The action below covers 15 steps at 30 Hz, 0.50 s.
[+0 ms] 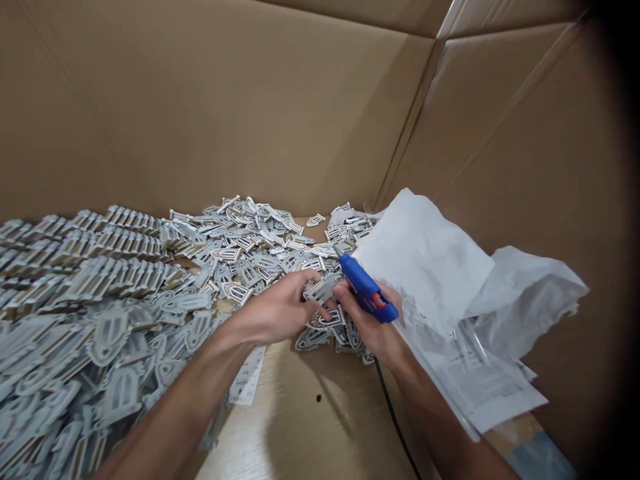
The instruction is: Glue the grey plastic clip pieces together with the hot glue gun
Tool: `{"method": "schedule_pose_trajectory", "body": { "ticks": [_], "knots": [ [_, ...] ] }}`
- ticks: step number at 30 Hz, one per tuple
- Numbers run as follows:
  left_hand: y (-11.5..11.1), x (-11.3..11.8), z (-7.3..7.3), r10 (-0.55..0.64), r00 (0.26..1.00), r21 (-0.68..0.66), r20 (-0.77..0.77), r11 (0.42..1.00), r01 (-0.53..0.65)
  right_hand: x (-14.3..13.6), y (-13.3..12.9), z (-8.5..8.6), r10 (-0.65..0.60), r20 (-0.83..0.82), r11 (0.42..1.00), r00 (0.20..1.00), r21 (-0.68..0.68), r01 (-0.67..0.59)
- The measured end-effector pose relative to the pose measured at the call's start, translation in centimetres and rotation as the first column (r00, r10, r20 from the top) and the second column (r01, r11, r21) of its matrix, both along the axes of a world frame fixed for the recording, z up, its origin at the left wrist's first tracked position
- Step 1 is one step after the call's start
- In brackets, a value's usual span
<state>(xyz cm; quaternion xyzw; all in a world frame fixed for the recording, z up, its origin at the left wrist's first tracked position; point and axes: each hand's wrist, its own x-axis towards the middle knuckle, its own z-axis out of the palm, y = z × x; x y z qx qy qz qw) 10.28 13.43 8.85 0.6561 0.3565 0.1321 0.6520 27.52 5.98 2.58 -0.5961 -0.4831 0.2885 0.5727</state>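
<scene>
Between the fingers of my left hand point(279, 308) is a small flat grey-white cut-out piece point(323, 289) with long slots. My right hand point(367, 328) is closed around a blue hot glue gun point(364, 283), its nozzle pointing up and to the left. The right fingertips are at the piece's right end; whether they grip it too, I cannot tell. Just below both hands lie several similar cut-outs point(314, 339), some with a brown-and-white pattern. A black cord point(393, 413) runs down from beneath my right hand.
A loose heap of cut-outs point(250, 230) lies behind my hands. Stacked rows of them point(105, 273) fill the left side. Crumpled white paper and plastic point(430, 253) sit at right. Cardboard walls point(225, 100) enclose the back and right. A printed sheet point(249, 377) lies under my left forearm.
</scene>
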Motion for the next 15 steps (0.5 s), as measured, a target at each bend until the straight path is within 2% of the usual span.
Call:
{"method": "schedule_pose_trajectory", "body": {
  "ticks": [5,10,15],
  "knots": [
    [-0.3,0.4,-0.3,-0.033,0.999,0.063,-0.031,0.997,0.035,-0.4,-0.2,-0.4,0.047,0.038,0.998,0.998,0.045,-0.048],
    [-0.1,0.6,-1.2,-0.031,0.999,0.089,-0.028,0.996,0.033,-0.2,0.0,-0.8,-0.005,0.103,0.998,0.995,0.063,-0.002],
    [-0.1,0.7,-1.9,-0.014,0.999,0.077,0.032,0.997,0.012,-0.4,0.0,-1.0,-0.037,0.094,0.996,0.995,0.079,0.030]
  ]
}}
